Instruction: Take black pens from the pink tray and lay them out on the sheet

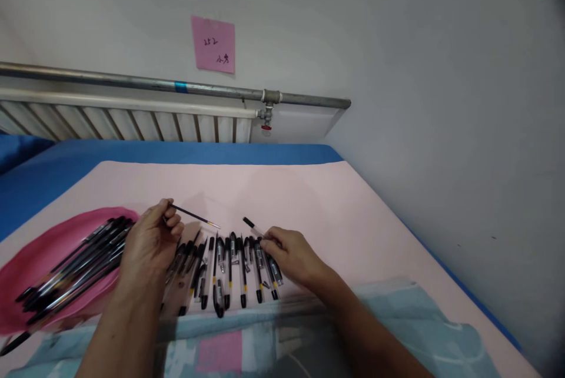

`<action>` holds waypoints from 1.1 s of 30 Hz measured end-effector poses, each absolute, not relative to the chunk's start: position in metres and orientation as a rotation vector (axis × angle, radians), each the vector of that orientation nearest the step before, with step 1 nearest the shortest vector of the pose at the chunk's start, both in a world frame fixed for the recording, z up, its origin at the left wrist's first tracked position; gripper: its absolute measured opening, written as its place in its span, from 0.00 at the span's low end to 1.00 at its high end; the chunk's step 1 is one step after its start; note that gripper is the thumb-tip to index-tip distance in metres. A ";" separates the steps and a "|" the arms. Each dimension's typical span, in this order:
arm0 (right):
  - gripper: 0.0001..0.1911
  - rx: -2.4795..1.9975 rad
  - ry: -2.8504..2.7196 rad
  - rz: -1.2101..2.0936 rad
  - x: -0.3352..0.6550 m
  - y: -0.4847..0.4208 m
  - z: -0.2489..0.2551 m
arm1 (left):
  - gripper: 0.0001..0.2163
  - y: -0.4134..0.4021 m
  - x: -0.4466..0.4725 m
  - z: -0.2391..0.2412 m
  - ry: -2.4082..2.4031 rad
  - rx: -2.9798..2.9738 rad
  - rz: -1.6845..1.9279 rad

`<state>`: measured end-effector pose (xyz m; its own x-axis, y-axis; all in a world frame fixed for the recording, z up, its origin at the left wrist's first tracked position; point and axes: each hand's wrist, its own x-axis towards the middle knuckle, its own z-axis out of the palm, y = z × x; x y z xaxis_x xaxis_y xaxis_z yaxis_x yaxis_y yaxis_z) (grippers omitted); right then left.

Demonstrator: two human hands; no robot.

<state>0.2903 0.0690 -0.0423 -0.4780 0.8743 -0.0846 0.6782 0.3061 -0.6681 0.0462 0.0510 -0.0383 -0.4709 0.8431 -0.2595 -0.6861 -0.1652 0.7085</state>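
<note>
Pinched in my left hand [152,231] is a black ink pen refill [192,213], its yellow band and pale tip pointing right. My right hand [291,251] grips a clear pen barrel [253,226] with a dark end, angled up and left. The refill tip and the barrel are apart. Below and between the hands lie several pen parts: clear barrels with black ends [242,284], black caps with clips [218,298], refills and small metal pieces. My left forearm hides some of them. Beside my left wrist sits a pink basin [20,260] holding a pile of pens [83,260].
A pale pink sheet [282,189] covers the blue surface [212,153]. A light-blue patterned cloth [397,307] lies along the near edge. Behind are a white radiator [145,125], a metal pipe [123,79] and a wall with a pink note [214,42]. Another wall bounds the right side.
</note>
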 end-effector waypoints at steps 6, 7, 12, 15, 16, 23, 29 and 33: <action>0.17 -1.777 -2.457 0.533 0.306 0.081 -0.040 | 0.03 0.050 0.066 -0.035 1.015 0.261 1.733; 0.17 -1.805 -2.493 0.504 0.308 0.082 -0.041 | 0.03 0.050 0.068 -0.035 1.023 0.269 1.729; 0.18 -1.820 -2.642 0.509 0.313 0.081 -0.045 | 0.04 0.050 0.069 -0.034 1.018 0.291 1.703; 0.20 -1.779 -2.700 0.549 0.312 0.077 -0.042 | 0.04 0.050 0.068 -0.035 1.020 0.281 1.698; 0.21 -1.761 -2.720 0.555 0.312 0.076 -0.041 | 0.03 0.051 0.068 -0.036 1.021 0.281 1.694; 0.25 -1.657 -2.789 0.633 0.310 0.071 -0.037 | 0.05 0.050 0.070 -0.038 1.022 0.317 1.666; 0.19 -1.556 -2.473 0.779 0.302 0.071 -0.030 | 0.08 0.047 0.083 -0.039 1.058 0.399 1.579; 0.16 -1.315 -2.135 1.311 0.295 0.067 -0.027 | 0.09 0.043 0.105 -0.039 1.100 0.529 1.436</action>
